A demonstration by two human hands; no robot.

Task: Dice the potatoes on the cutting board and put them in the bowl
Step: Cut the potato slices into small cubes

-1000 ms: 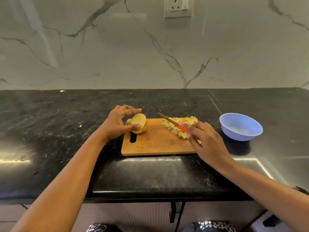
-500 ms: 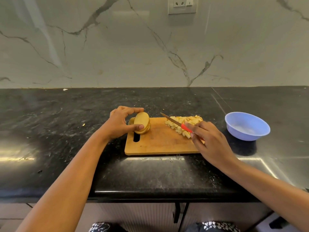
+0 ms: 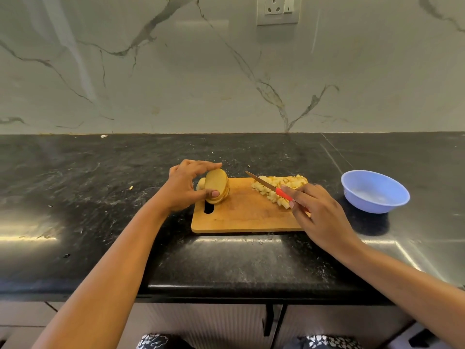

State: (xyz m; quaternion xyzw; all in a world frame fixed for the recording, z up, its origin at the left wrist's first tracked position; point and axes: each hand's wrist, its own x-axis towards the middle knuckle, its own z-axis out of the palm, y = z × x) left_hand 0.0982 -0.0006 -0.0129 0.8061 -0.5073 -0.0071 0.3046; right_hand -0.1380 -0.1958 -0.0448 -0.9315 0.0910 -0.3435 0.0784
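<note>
At cutting board (image 3: pixel 246 215) left end, left grip (image 3: pixel 185 188) pinches sliced potato (image 3: pixel 217 185); right grip (image 3: pixel 320 211) holds knife (image 3: pixel 270 187) over diced pile (image 3: pixel 289 181); bowl (image 3: pixel 372 205) stands right of board.

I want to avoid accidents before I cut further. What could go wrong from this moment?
1. The left hand pinches the sliced potato standing on edge; slices may slip, and the knife could nick that hand.
2. The diced pile crowds the far right corner of the cutting board, and the bowl stands apart; pieces may fall onto the counter.
</note>
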